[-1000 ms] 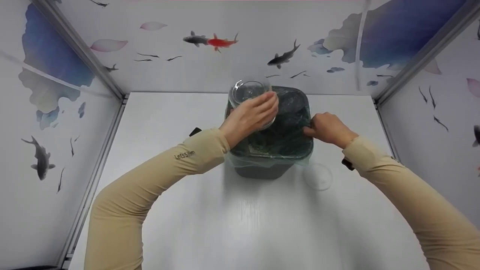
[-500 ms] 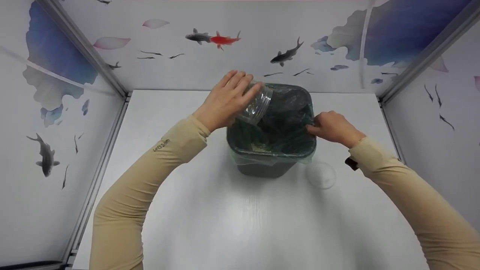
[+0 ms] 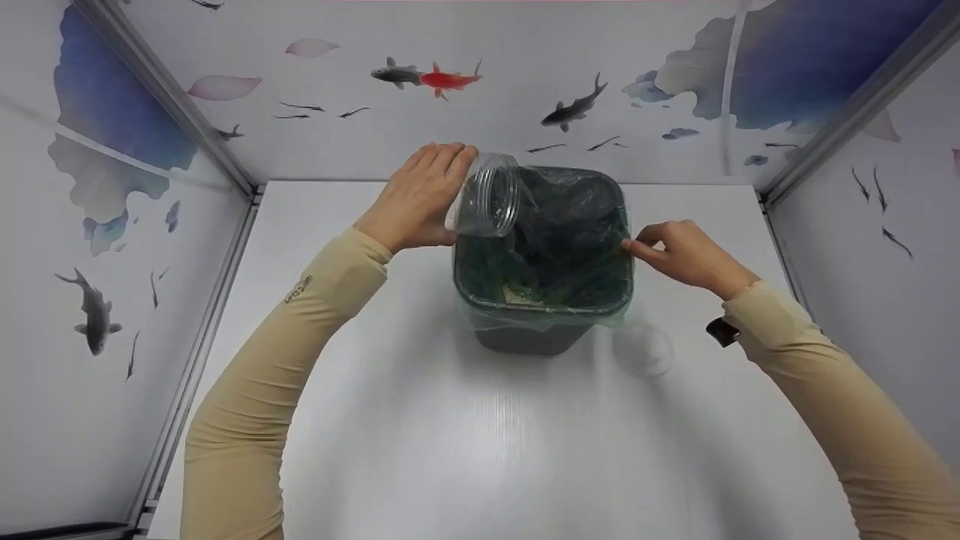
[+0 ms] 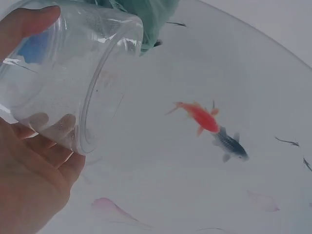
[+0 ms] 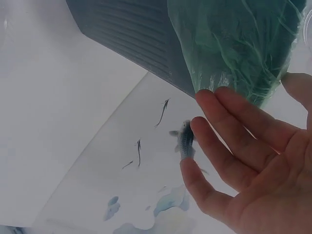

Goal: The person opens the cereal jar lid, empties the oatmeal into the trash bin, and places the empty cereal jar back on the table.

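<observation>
My left hand (image 3: 416, 196) holds a clear plastic jar (image 3: 491, 196) on its side at the left rear rim of a grey bin (image 3: 532, 343). The jar's mouth faces right, over the bin; its inside looks bare in the left wrist view, where thumb and fingers wrap its wall. A thin green bin liner (image 5: 229, 44) covers the bin's inside and folds over its rim. On the bin's right side is my right hand (image 3: 686, 251), its thumb tip at the liner's edge. In the right wrist view its fingers (image 5: 239, 131) are loosely spread, fingertips at the liner.
A clear round lid (image 3: 645, 350) lies on the white table (image 3: 495, 450), just right of the bin's front. Walls printed with fish (image 3: 574, 109) stand behind and on both sides. Inside the bin, a small pale patch (image 3: 520, 294) shows near the front.
The left hand has drawn the jar left from over the bin's middle and turned it onto its side. The right hand has loosened its fingers and shifted slightly right.
</observation>
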{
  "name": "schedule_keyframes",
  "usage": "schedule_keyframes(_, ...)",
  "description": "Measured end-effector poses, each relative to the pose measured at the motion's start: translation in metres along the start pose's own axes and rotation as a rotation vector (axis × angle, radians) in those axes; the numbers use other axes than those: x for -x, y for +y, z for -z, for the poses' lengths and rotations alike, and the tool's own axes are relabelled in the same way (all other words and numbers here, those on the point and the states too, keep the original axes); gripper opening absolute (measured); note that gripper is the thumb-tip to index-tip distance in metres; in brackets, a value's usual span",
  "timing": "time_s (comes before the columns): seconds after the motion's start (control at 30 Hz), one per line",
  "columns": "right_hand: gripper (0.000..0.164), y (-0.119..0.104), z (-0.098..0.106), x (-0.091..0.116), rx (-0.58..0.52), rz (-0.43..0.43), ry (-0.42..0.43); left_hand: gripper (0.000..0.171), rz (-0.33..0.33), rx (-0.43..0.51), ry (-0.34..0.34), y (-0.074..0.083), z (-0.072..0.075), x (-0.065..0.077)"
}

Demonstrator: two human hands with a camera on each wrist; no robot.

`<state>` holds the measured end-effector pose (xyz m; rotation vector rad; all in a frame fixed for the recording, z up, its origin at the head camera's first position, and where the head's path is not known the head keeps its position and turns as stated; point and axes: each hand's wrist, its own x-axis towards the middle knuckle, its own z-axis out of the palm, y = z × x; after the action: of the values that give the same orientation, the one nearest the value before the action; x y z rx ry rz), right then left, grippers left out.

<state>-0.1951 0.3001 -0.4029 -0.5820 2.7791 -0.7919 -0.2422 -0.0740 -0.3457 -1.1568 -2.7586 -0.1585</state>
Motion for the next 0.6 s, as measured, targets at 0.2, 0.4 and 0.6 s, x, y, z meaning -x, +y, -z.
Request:
schedule_keyframes(0.2,0.036,0.008,0.003,0.006,-0.027,-0.005,0.021,0.094,0.054,0.043,0.029,-0.013,0.0,0.008)
schedule_keyframes(0.4,0.029,0.015,0.002,0.01,-0.015,0.034,0.066,0.095,0.119,0.086,0.054,-0.028,-0.002,0.023)
schedule_keyframes(0.6,0.023,0.019,-0.003,0.014,-0.034,0.04,0.075,0.097,0.178,0.157,0.094,-0.04,-0.015,0.046)
